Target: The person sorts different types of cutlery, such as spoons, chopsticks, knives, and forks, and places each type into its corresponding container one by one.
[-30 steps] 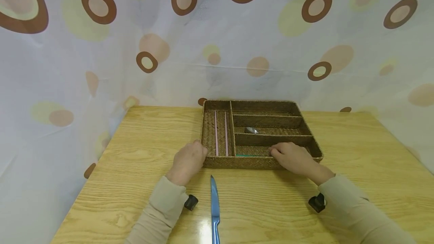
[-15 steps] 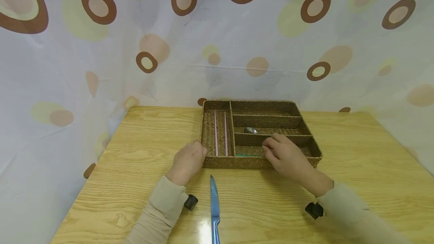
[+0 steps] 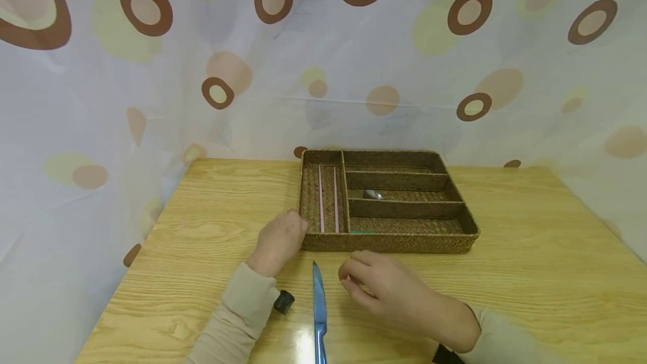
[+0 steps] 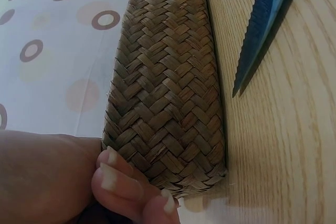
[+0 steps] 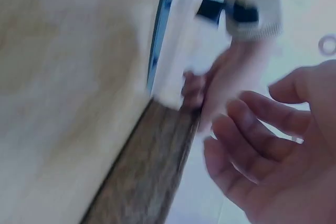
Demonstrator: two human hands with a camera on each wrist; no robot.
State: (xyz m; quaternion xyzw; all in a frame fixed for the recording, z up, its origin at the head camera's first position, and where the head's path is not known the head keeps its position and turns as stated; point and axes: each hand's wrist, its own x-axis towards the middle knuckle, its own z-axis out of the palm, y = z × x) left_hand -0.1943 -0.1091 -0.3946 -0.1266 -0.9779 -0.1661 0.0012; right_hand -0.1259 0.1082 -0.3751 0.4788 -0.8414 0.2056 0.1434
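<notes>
A brown woven cutlery tray (image 3: 409,242) with several compartments stands against the back wall. At its front left corner my left hand (image 3: 280,240) grips it; the left wrist view shows the curled fingertips (image 4: 118,182) right at the woven corner. My right hand (image 3: 389,291) is over the table in front of the tray, its fingers loosely bent with nothing between them. Just left of it lies a blue knife (image 3: 319,305), tip toward the tray. Two pink chopsticks (image 3: 336,201) lie in the left compartment, a metal spoon (image 3: 373,194) in the middle right one.
A thin green item (image 3: 361,232) shows at the front wall inside the front compartment. The wood-grain table (image 3: 217,195) extends on both sides of the tray. A patterned sheet (image 3: 323,60) hangs behind and at the sides.
My right hand has left the tray's front compartment and moved toward me and left, near the knife. The left hand stays at the tray's corner.
</notes>
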